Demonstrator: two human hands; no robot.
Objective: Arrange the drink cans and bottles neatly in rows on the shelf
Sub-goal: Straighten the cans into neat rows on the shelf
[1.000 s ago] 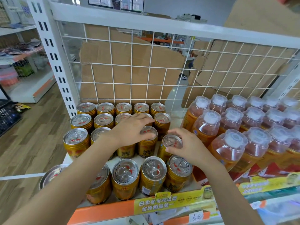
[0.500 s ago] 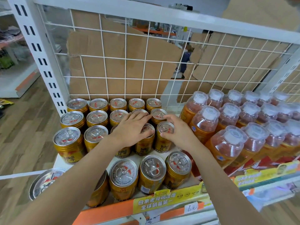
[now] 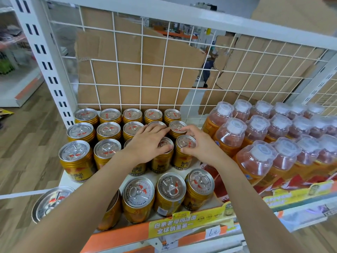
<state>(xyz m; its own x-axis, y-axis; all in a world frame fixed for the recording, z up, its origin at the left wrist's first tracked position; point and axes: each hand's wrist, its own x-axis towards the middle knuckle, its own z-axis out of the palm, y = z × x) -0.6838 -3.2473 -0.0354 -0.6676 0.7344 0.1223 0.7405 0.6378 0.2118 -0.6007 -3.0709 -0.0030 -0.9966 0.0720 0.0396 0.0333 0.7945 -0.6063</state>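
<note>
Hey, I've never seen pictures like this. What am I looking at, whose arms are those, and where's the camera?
There is no machine here. A person wears a wide-angle camera on the head, and it looks down at their own two bare arms. In front of them is a shop shelf with a wire grid behind it. Gold cans stand in rows on the left part of the shelf, and capped bottles stand on the right. The left hand rests on the tops of cans in the middle rows. The right hand grips one can by its top, at the right end of a row.
</note>
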